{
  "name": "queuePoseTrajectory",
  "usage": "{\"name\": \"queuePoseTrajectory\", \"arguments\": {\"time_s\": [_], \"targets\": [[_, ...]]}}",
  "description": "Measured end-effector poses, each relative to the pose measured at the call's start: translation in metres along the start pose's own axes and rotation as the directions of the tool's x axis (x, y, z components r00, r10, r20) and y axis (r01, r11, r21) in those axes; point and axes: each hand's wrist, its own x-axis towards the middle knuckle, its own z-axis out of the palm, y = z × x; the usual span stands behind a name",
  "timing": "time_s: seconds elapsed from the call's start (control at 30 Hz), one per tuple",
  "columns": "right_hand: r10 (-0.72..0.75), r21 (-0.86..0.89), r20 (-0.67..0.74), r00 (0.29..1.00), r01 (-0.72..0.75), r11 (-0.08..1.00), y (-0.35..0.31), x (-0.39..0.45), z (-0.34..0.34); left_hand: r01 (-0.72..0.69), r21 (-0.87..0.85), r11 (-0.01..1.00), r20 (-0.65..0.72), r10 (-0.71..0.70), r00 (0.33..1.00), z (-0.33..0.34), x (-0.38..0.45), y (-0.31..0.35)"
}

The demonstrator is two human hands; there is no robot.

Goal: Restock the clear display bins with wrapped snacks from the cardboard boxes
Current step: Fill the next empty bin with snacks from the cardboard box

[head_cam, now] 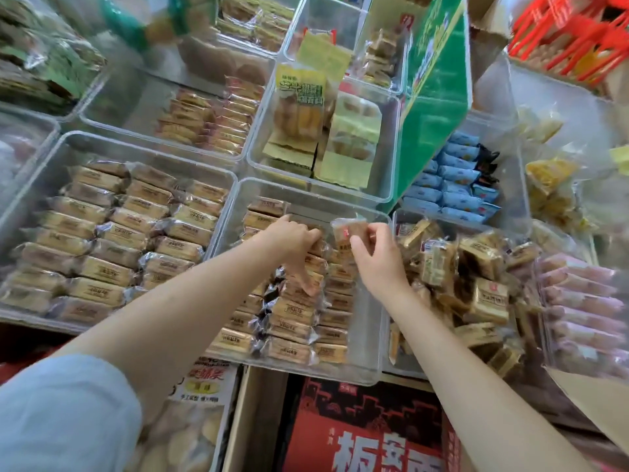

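Observation:
A clear display bin point(366, 335) in front of me holds rows of tan wrapped snacks point(292, 321). My left hand point(296, 243) reaches into it, fingers bent down onto the packed snacks, thumb pointing toward the row below. My right hand point(377, 257) pinches one wrapped snack point(347, 233) by its edge, holding it upright just above the bin's right side. A red printed cardboard box point(367, 434) sits below the bin's front edge.
A full bin of similar snacks point(112, 240) lies to the left. Loosely piled snacks point(476, 274) fill the bin on the right. Behind are bins with yellow-green packs point(326, 131) and blue packs point(452, 185). A green carton point(435, 80) stands tilted behind.

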Motion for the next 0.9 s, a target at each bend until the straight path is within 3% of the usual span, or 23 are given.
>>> {"name": "queuePoseTrajectory", "arguments": {"time_s": [0.1, 0.2, 0.3, 0.47, 0.6, 0.7, 0.8, 0.9], "targets": [[0.016, -0.054, 0.011, 1.000, -0.016, 0.998, -0.002, 0.016, 0.011, 0.016, 0.048, 0.999, 0.025, -0.017, 1.000, -0.007, -0.003, 0.004], [-0.003, -0.126, 0.027, 1.000, 0.007, 0.992, -0.006, 0.029, 0.019, 0.038, 0.230, 0.972, -0.012, -0.036, 0.999, -0.010, -0.008, 0.008], [-0.023, -0.116, 0.067, 0.998, 0.031, 0.993, -0.011, 0.038, 0.029, 0.019, 0.274, 0.962, -0.064, -0.001, 0.998, 0.001, -0.014, 0.005], [-0.094, -0.128, 0.197, 0.976, 0.121, 0.984, -0.016, 0.045, 0.042, 0.027, 0.148, 0.989, -0.249, 0.011, 0.968, 0.030, -0.032, -0.007], [-0.131, -0.133, 0.301, 0.945, 0.177, 0.975, -0.015, 0.051, 0.043, 0.057, 0.015, 0.998, -0.493, -0.042, 0.869, 0.061, -0.047, -0.001], [-0.154, -0.139, 0.366, 0.918, 0.217, 0.966, -0.018, 0.051, 0.048, 0.058, -0.027, 0.998, -0.472, -0.064, 0.879, 0.064, -0.042, 0.009], [-0.057, 0.046, 0.368, 0.928, 0.043, 0.998, -0.019, 0.044, 0.052, 0.060, -0.075, 0.995, -0.389, -0.085, 0.917, 0.059, -0.030, 0.014], [0.195, 0.232, 0.081, 0.977, -0.209, 0.950, -0.009, 0.019, 0.058, 0.073, -0.057, 0.996, -0.361, -0.088, 0.928, 0.062, -0.026, 0.014]]}}
